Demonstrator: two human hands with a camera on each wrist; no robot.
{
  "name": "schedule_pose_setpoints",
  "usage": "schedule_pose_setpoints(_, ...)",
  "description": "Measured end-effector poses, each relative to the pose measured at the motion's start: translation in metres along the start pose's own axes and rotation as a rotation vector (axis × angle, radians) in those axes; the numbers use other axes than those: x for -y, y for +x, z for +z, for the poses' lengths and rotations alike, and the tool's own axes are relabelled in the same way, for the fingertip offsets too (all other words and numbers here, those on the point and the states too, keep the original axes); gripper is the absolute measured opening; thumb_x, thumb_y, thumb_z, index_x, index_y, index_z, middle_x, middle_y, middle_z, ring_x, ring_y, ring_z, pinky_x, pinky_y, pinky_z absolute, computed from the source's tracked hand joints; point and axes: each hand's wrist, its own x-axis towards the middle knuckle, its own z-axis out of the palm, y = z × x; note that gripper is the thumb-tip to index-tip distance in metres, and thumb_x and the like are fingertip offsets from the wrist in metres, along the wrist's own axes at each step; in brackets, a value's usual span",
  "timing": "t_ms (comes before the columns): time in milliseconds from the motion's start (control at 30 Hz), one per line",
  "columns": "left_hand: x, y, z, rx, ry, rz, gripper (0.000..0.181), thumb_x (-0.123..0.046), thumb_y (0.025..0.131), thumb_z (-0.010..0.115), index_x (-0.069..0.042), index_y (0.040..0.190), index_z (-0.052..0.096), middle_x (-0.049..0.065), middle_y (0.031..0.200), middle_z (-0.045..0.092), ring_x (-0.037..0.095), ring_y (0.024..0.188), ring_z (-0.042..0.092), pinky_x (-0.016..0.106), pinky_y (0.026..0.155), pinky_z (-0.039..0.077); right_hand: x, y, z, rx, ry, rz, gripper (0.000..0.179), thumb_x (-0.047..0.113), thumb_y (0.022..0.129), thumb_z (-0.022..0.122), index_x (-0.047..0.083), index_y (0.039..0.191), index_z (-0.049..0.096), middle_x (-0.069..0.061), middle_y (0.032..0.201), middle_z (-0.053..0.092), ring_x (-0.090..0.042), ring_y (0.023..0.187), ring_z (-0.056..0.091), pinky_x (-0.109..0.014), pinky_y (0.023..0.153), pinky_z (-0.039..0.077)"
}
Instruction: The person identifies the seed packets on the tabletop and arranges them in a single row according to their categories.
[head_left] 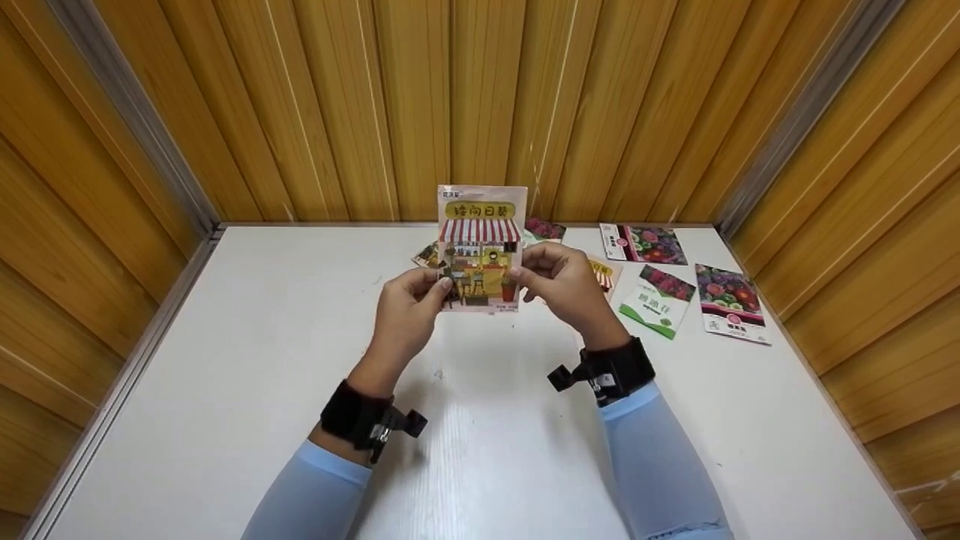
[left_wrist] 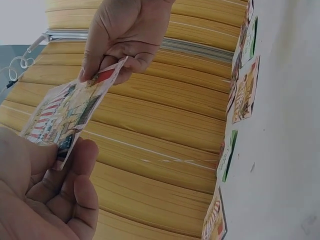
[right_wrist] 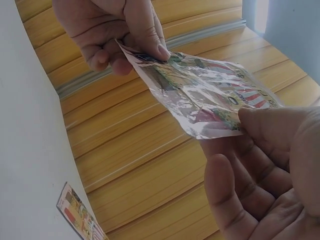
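A pink seed packet with a red-and-white striped awning and a shop drawn on its front is held up above the white table. My left hand pinches its lower left edge, thumb on the printed front and fingers behind. On the opposite edge, my right hand pinches it the same way. Both wrist views show the packet stretched between the two hands, its glossy surface creased and catching light. Parts of other packets are hidden behind it and behind my right hand.
To the right on the table lie a green-and-white flower packet, a packet with colourful blooms and a similar one at the back edge. Another awning packet peeks out beside my right hand. Wood-patterned walls enclose the table.
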Motion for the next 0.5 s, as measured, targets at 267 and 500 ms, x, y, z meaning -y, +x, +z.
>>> schedule_pose_setpoints(267,0.027,0.015,-0.013,-0.046,0.096,-0.098,0.015,-0.029,0.092,0.062,-0.016,0.095,0.069,-0.001,0.084,0.069,0.014,0.074,0.064,0.030,0.064,0.054,-0.005,0.002,-0.003,0.020,-0.044,0.118,0.022,0.017,0.091,0.064,0.000,0.104,0.064,-0.019,0.096,0.071,-0.035,0.085,0.070,-0.042,0.068,0.059)
schedule_pose_setpoints(500,0.055,0.028,-0.047,-0.040,0.193,-0.237,0.021,-0.027,0.094,0.060,-0.012,0.105,0.067,0.003,0.092,0.069,0.015,0.083,0.066,0.030,0.068,0.055,-0.045,0.009,-0.006,-0.008,-0.193,0.210,0.018,0.024,0.089,0.066,0.010,0.100,0.067,-0.013,0.095,0.072,-0.026,0.084,0.071,-0.044,0.071,0.058)
